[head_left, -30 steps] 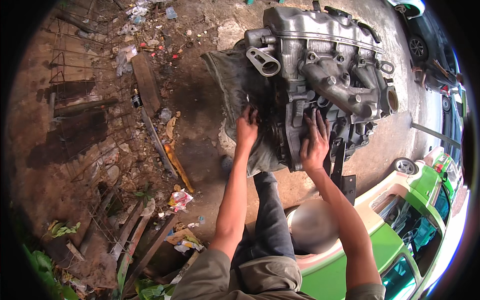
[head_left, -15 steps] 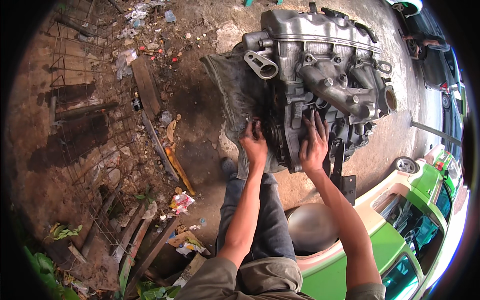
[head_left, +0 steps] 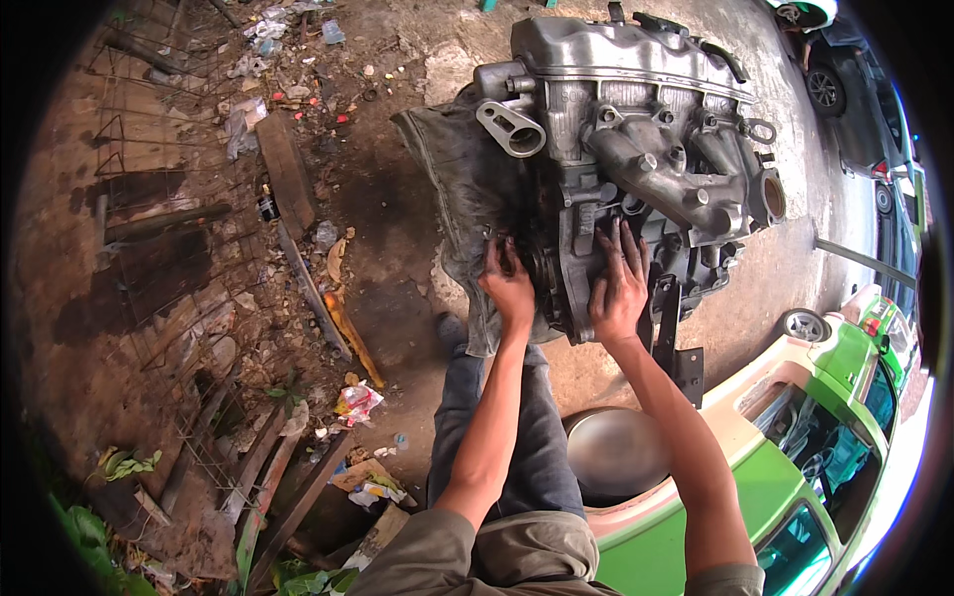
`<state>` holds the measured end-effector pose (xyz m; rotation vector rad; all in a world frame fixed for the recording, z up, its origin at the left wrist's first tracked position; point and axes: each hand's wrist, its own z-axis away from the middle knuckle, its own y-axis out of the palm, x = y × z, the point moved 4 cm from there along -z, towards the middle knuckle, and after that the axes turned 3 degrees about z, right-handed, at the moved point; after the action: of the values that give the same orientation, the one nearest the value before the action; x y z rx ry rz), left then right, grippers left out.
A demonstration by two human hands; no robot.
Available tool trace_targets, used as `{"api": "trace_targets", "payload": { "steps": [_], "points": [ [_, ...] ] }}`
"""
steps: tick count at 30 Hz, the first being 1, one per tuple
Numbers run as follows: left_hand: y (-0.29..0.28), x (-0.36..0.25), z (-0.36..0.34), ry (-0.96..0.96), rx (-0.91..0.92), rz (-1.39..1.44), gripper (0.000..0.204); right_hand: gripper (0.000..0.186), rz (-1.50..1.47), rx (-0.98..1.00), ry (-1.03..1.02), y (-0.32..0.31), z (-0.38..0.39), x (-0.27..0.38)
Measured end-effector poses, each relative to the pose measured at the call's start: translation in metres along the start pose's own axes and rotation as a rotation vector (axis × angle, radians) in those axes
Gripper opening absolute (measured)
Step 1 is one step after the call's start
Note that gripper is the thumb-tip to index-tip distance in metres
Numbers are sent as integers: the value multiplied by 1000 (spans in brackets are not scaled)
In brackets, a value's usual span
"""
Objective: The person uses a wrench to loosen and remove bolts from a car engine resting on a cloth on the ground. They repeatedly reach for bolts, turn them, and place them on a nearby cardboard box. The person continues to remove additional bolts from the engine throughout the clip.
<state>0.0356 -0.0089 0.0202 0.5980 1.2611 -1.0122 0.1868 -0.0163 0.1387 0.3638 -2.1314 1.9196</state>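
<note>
In the upper left of the frame, a small dark container (head_left: 267, 207) lies by a wooden plank (head_left: 285, 169), its contents too small to make out. Your engine (head_left: 616, 139) sits right of centre with dark cloth (head_left: 447, 169) along its left edge; there your left hand (head_left: 510, 288) bends its fingers, gripping what I cannot tell, while your right hand (head_left: 621, 293) rests on the engine's lower side, fingers extended and slightly apart. Brown ground (head_left: 383, 228) runs between cloth and plank, and a green car (head_left: 656, 541) fills the lower right.
</note>
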Motion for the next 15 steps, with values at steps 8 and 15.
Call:
{"api": "trace_targets", "payload": {
  "steps": [8, 15],
  "points": [
    [-5, -20, 7, 4, 101, -64, 16, 67, 3, 8, 5, -1, -1, 0],
    [-3, -9, -1, 8, 179, -135, 20, 68, 1, 22, -5, -1, 0, 1]
  ]
}}
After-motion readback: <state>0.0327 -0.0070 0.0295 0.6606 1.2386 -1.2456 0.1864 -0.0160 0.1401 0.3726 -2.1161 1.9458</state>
